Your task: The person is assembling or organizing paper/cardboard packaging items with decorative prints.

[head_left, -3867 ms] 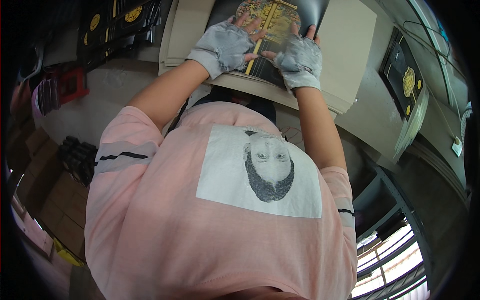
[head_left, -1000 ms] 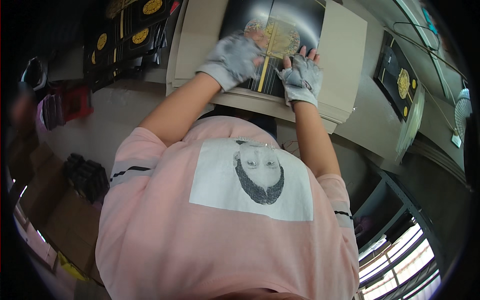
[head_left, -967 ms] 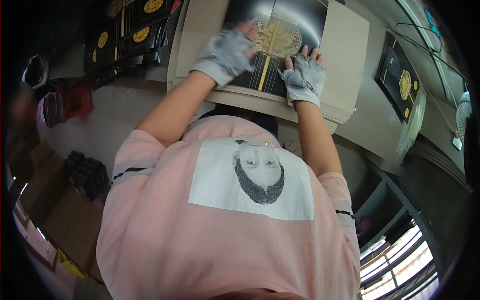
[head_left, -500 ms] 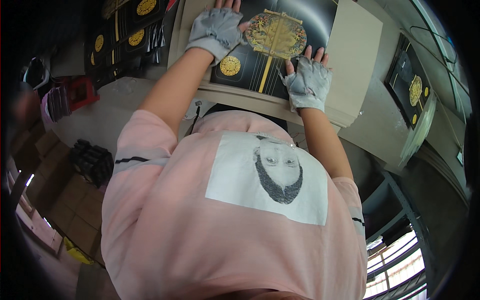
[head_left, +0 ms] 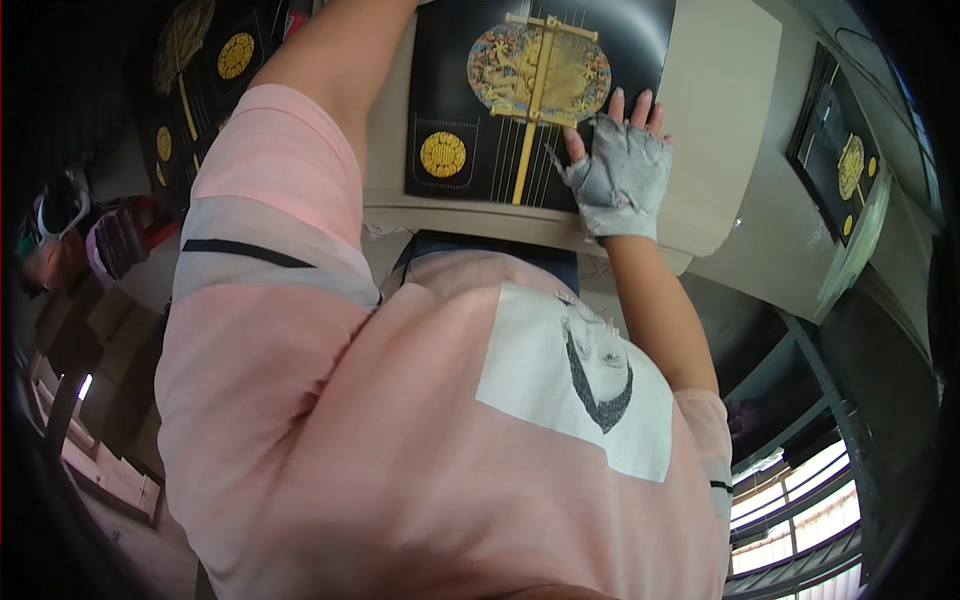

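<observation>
A black printed sheet with a colourful round fan motif, gold bars and a gold medallion lies in front of me. It rests on a stack of grey-beige boards. My right hand, in a worn grey fingerless glove, lies flat with fingers spread, across the sheet's right edge and the board beside it. My left arm reaches far forward past the sheet's left side. The left hand lies beyond the upper edge of the picture, so its fingers and whatever they touch are hidden.
More black and gold printed sheets are at the far left. On the right, another black and gold piece lies near pale stacked sheets. A dark metal rack stands at lower right, cardboard boxes at left.
My left hand has left the sheet's upper left and reached forward out of view. My torso leans further forward. The right hand stays nearly in place, lying flat.
</observation>
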Available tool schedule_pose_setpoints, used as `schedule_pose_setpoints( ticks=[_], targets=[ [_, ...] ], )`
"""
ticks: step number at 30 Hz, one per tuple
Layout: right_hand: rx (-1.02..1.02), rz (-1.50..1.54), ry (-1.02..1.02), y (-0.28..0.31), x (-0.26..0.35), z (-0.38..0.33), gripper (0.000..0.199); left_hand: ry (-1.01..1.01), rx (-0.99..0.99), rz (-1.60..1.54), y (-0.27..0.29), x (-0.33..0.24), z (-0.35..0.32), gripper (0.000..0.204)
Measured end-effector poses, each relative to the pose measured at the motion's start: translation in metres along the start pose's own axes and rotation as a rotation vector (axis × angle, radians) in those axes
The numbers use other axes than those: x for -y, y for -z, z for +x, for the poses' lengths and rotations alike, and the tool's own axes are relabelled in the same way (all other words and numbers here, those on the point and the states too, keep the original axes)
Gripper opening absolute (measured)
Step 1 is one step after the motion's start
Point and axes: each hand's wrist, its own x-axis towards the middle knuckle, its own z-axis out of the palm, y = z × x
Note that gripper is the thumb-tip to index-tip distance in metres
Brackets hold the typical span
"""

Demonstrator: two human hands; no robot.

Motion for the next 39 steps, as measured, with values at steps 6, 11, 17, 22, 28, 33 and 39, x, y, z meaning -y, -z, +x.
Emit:
schedule_pose_setpoints(
  ticks=[6, 11, 17, 22, 28, 33, 39],
  targets=[
    [-0.054, 0.017, -0.001, -0.002, -0.003, -0.001, 0.083, -0.136, 0.204, -0.012, 0.023, -0.036, -0.105, 0.085],
    [-0.073, -0.006, 0.017, -0.005, -0.002, -0.001, 0.084, -0.357, 0.146, 0.099, -0.019, -0.027, -0.242, 0.09],
    [-0.095, -0.013, 0.114, 0.002, -0.009, -0.013, 0.088, -0.413, 0.285, 0.023, -0.014, -0.022, -0.31, 0.094],
    [-0.014, -0.019, 0.215, 0.004, -0.024, -0.057, 0.096, -0.174, -0.086, -0.41, -0.046, -0.029, -0.314, 0.103],
    [-0.033, -0.013, 0.078, 0.006, -0.017, -0.076, 0.096, 0.405, 0.318, -1.315, -0.105, 0.004, -0.283, 0.081],
    [-0.129, 0.26, -0.034, -0.013, -0.03, -0.074, 0.095, 0.56, 0.427, -1.852, -0.055, -0.004, -0.299, 0.054],
    [-0.452, 1.094, -0.567, -0.036, -0.016, -0.079, 0.081, 0.597, 0.529, -1.96, 0.002, -0.007, -0.302, 0.049]
  ],
)
